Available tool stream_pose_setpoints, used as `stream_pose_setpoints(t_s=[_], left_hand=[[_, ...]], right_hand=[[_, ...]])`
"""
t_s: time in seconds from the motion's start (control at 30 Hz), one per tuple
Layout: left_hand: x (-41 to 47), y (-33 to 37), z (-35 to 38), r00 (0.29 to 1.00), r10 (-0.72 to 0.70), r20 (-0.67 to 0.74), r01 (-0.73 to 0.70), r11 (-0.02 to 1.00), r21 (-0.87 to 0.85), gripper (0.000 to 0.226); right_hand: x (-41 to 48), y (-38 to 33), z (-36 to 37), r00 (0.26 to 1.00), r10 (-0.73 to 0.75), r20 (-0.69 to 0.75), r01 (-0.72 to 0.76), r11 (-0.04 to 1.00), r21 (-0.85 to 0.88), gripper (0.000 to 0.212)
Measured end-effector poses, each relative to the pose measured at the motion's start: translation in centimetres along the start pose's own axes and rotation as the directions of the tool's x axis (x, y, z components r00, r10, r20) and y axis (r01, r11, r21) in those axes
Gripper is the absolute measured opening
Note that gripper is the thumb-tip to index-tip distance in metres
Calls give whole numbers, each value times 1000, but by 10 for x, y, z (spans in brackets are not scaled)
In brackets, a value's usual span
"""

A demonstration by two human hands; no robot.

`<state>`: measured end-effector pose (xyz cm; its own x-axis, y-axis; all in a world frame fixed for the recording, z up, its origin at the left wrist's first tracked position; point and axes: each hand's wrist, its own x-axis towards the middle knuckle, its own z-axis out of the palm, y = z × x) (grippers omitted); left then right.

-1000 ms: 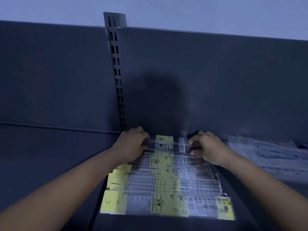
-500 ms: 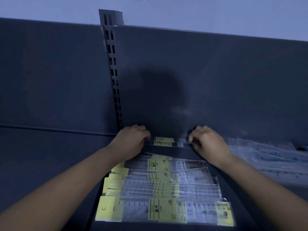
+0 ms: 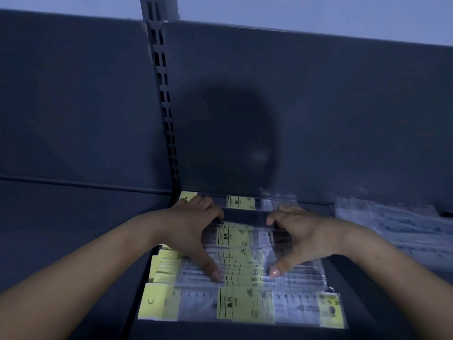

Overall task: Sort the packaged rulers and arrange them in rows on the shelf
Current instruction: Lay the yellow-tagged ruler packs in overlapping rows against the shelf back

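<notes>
- Two hands logged: we find the left hand (image 3: 193, 231) and right hand (image 3: 302, 239) on the overlapped row of packaged rulers (image 3: 241, 267), mid-shelf (image 3: 348, 278).
- Each hand: fingers curled over the row's far edge and thumb stretched toward us onto the packets, so the batch is gripped between them.
- One far ruler (image 3: 240, 202), lying apart against the back panel (image 3: 318, 106).
- One nearest ruler (image 3: 245, 306), flat at the near edge, just short of the thumbs.
- We note loose clear packets (image 3: 392, 224), far right, blurred.

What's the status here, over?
Left hand and right hand grip the overlapped rulers. Another ruler sits at the back wall. Loose packs to the right, apart.
</notes>
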<state>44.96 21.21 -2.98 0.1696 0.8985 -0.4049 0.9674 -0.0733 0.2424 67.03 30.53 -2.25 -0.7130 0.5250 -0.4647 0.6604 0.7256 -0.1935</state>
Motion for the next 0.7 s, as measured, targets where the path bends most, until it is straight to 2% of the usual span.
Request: stream_pose_setpoints(t_s=[0.17, 0.3, 0.4, 0.57, 0.63, 0.7], left_hand=[[0, 9, -2, 997, -34, 74, 37, 998, -42, 101], [-1, 13, -2, 993, -45, 105, 50, 998, -44, 78], [-4, 13, 2, 996, -12, 85, 21, 993, -115, 54], [-11, 14, 5, 999, 16, 51, -2, 964, -264, 50], [-14, 16, 5, 998, 36, 55, -18, 954, -298, 47], [-17, 16, 6, 997, 50, 51, -30, 941, -336, 46]], right_hand=[[0, -8, 0, 998, 30, 58, -32, 999, 26, 87], [-1, -10, 1, 997, 33, 68, -35, 999, 33, 94], [-8, -13, 2, 999, 25, 26, -27, 998, 55, 89], [-18, -19, 2, 1000, 21, 3, -21, 989, 145, 78], [-21, -21, 1, 1000, 17, 19, -21, 982, 188, 84], [-25, -23, 1, 994, 28, 106, -52, 973, 225, 101]])
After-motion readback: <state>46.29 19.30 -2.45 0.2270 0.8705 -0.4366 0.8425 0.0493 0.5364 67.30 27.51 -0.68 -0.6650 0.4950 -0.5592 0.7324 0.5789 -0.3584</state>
